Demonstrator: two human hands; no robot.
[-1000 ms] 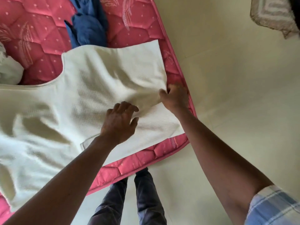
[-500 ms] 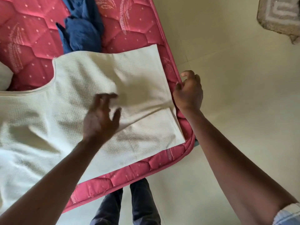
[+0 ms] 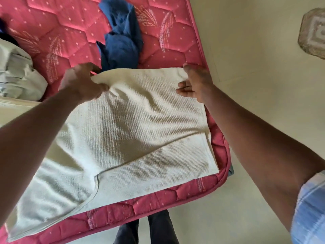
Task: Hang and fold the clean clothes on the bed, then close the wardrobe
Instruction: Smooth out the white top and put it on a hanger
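Both our hands have gone to the far edge of the vest. Our left hand pinches it bunched; our right hand sits at the far corner, grip unclear. The vest spreads toward us over the bed.

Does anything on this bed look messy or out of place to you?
Only the crumpled dark blue cloth, heaped unfolded on the pink quilted mattress just beyond the cream waffle-textured garment that the left hand and right hand grip by its far edge. Nothing looks spilled or torn.
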